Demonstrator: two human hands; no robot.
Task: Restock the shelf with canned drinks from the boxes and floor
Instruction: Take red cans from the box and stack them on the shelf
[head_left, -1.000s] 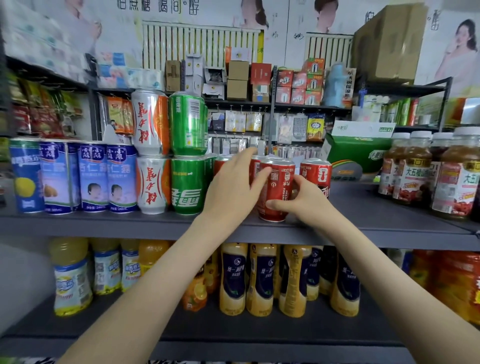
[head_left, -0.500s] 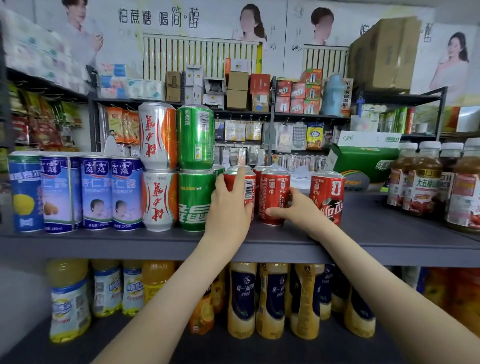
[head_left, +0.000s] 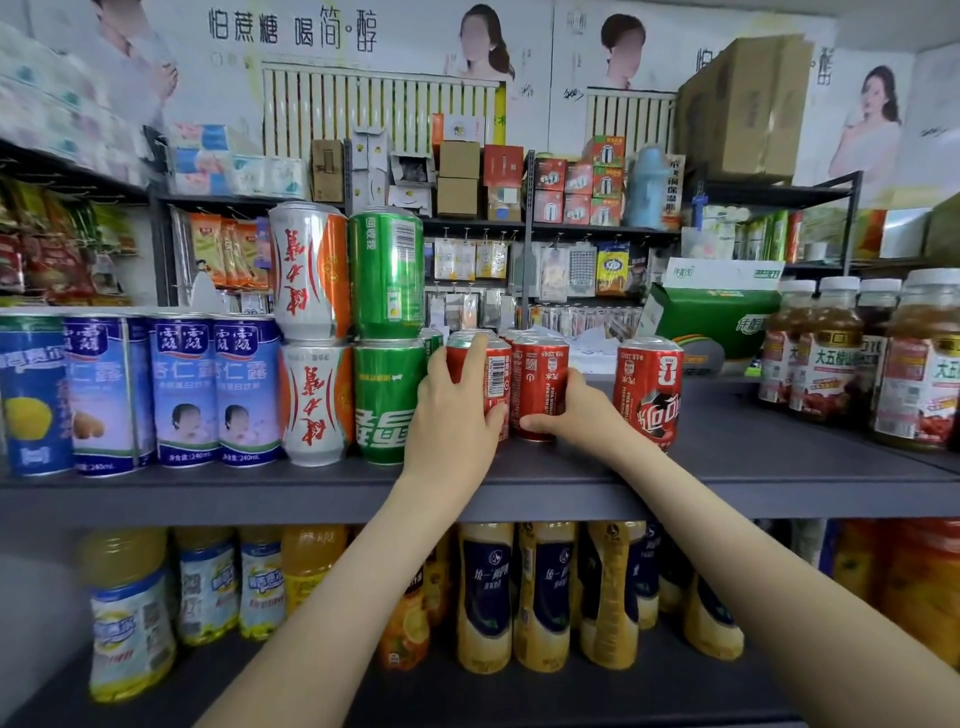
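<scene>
Both hands on red cans at the grey shelf

My left hand (head_left: 457, 410) is wrapped round the red can with the barcode (head_left: 497, 382). The fingers run up its left side to the rim and the thumb hooks across its lower front. My right hand (head_left: 579, 415) grips the second red can (head_left: 537, 384) low down, with the thumb on the near face and the fingers curled round the right side. The two cans stand upright and touch each other on the grey shelf (head_left: 727, 467), just right of the lower green can (head_left: 387, 402). More red can tops show close behind them, though I cannot tell how many.

A third red can (head_left: 649, 397) stands alone to the right, apart from my right hand.

To the left, an upper green can (head_left: 387, 273) is stacked on the lower one. Beside that pair, two white-and-orange cans (head_left: 311, 338) are stacked the same way. Further left, blue-and-white cans (head_left: 218, 389) stand in a row along the near edge.

At the far right of the same shelf stand brown juice bottles (head_left: 831, 353) with white caps, and a green carton (head_left: 711, 317) lies behind the lone can.

On the lower shelf, yellow bottles with dark labels (head_left: 540, 592) stand beneath my forearms, with paler yellow bottles (head_left: 130, 623) off to the left
</scene>
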